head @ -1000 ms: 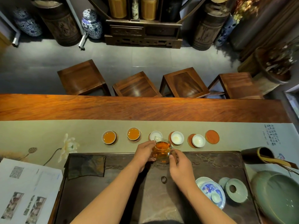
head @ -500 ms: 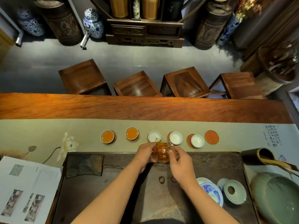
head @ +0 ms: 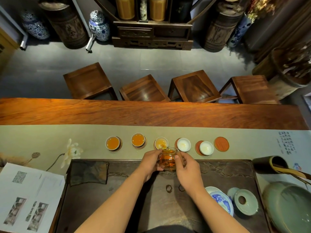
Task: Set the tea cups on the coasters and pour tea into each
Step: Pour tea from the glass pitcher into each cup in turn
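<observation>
A glass pitcher (head: pixel 167 161) of amber tea is tilted forward, held between my left hand (head: pixel 151 159) and my right hand (head: pixel 186 167). Tea runs from its spout into the third cup (head: pixel 161 143), which holds a little tea. The first cup (head: pixel 112 143) and second cup (head: pixel 138 139) are full and stand on coasters. The fourth cup (head: pixel 183 144) and fifth cup (head: pixel 206 147) are white and empty, each sitting off-centre on a red coaster. One red coaster (head: pixel 221 143) at the right end is bare.
A dark tea tray (head: pixel 134 199) lies under my arms, with a folded cloth (head: pixel 88 172), a blue-white saucer (head: pixel 220 201) and a celadon lid (head: pixel 245 201). A large celadon bowl (head: pixel 289 209) and a tool holder (head: pixel 269 164) stand right. Papers (head: pixel 28 197) lie left. Stools stand beyond the table.
The pitcher has tipped further toward the third cup, and tea now shows in that cup, which was white a second ago. Both hands stayed on the pitcher.
</observation>
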